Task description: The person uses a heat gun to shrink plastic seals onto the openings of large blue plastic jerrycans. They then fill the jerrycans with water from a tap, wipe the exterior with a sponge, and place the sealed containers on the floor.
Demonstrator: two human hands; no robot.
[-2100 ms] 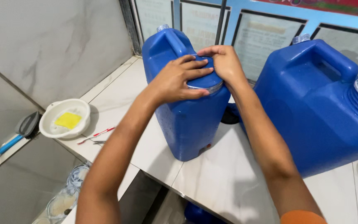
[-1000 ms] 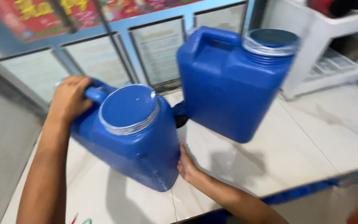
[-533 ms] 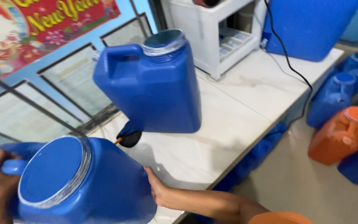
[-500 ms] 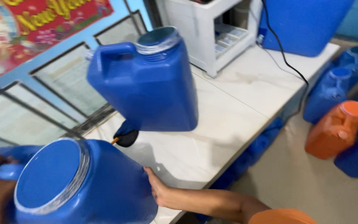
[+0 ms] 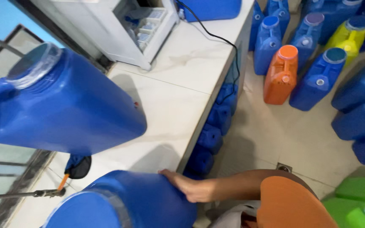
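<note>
Blue jug (image 5: pixel 148 200) at lower centre of frame on white counter (image 5: pixel 182 93), right hand (image 5: pixel 189 188) pressed against its side, fingers spread flat, second blue jug (image 5: pixel 64 109) at left.

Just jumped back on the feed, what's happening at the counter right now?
A person's right hand is pressed flat against the side of a blue jerrycan tipped at the near edge of the white counter. The left hand is out of view. A second blue jerrycan stands on the counter beside it. More jerrycans, including an orange one, stand on the floor.
</note>
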